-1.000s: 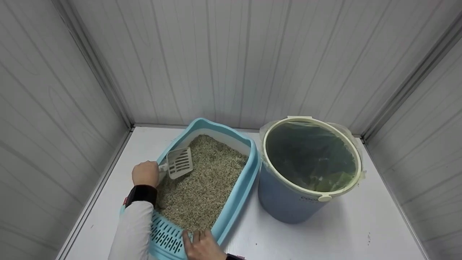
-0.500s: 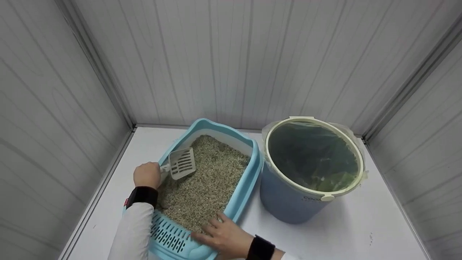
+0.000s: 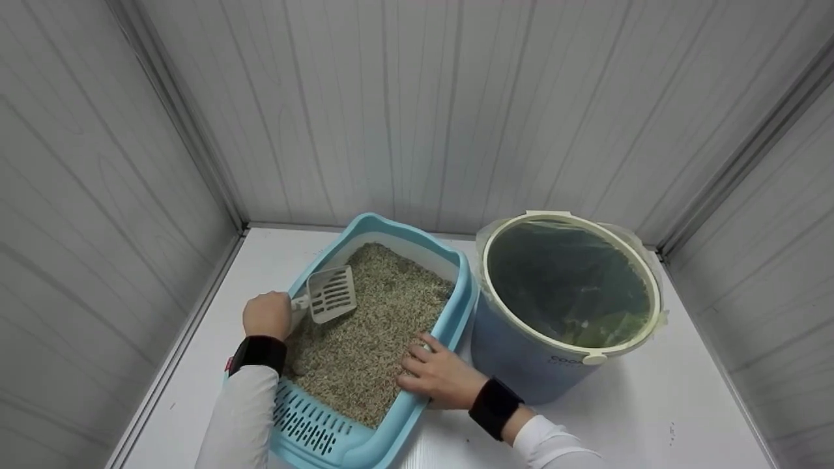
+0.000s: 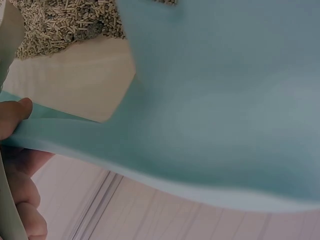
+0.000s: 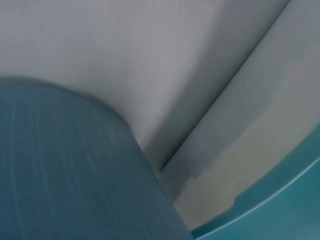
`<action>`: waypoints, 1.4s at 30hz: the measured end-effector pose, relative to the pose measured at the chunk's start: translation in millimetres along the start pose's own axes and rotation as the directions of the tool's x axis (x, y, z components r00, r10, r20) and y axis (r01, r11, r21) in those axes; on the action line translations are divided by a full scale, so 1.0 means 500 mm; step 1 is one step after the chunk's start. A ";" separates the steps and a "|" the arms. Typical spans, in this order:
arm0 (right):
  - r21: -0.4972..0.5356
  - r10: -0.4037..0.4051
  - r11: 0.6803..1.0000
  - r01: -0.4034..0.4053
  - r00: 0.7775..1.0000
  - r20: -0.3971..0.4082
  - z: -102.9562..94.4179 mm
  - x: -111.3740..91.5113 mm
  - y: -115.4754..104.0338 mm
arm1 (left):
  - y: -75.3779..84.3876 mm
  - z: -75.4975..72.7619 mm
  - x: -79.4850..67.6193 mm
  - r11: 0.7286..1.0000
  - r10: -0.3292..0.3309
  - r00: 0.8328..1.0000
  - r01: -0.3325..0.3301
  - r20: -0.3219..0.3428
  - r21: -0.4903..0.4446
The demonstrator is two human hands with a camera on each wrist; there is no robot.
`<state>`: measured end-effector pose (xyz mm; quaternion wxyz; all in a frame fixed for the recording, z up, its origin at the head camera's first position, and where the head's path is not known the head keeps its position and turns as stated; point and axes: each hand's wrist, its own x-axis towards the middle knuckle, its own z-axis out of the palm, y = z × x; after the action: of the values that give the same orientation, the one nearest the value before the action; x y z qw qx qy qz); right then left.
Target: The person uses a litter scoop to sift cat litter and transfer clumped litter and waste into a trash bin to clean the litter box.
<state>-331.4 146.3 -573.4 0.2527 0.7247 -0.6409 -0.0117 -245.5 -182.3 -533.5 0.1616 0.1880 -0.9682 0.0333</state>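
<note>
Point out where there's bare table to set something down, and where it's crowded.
Bare table lies between the bucket, right sleeve and right wall, a few specks aside; a narrower strip runs between left wall and left sleeve. It is tight between tray and bucket, with the right hand on the tray's rim.

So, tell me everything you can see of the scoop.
The scoop is pale and looks like plastic. Its tilted head has raised sides and a slotted base. The head is over the litter box, near the left rim; whether it touches the litter is unclear. The left hand grips its mostly hidden handle.
</note>
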 end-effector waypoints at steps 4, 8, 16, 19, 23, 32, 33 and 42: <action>0.008 0.016 1.000 -0.016 1.000 0.003 0.000 0.000 0.002 | 0.000 0.001 0.002 1.000 -0.001 1.000 0.000 -0.019 -0.011; -0.011 0.013 1.000 -0.012 1.000 0.006 0.002 0.001 0.005 | -0.002 -0.002 0.004 1.000 -0.002 1.000 0.002 -0.024 -0.018; -0.028 0.009 1.000 -0.008 0.999 0.034 0.001 0.001 0.006 | 0.000 0.002 0.001 1.000 -0.013 1.000 0.013 -0.003 0.005; -0.020 0.008 1.000 -0.007 0.999 0.033 0.000 0.000 0.004 | 0.004 0.004 0.000 1.000 -0.017 1.000 0.017 0.020 0.024; -0.025 0.005 1.000 -0.004 1.000 0.026 0.001 0.002 0.000 | 0.008 0.003 0.001 0.999 -0.033 0.999 0.031 0.039 0.038; -0.062 0.017 0.998 -0.013 0.998 0.055 -0.005 0.011 -0.015 | 0.015 -0.012 0.004 0.998 -0.057 0.995 0.054 0.079 0.041; -0.060 0.019 0.998 -0.016 0.998 0.053 -0.005 0.011 -0.016 | 0.016 -0.013 0.004 0.998 -0.059 0.995 0.055 0.081 0.044; -0.070 0.015 0.997 -0.012 0.999 0.050 -0.007 0.009 -0.012 | 0.030 -0.011 0.006 0.994 -0.099 0.993 0.095 0.063 0.059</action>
<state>-323.9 143.6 -571.3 0.2616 0.7106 -0.6511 -0.0507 -252.1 -168.8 -527.1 0.1255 0.2403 -0.9614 0.0461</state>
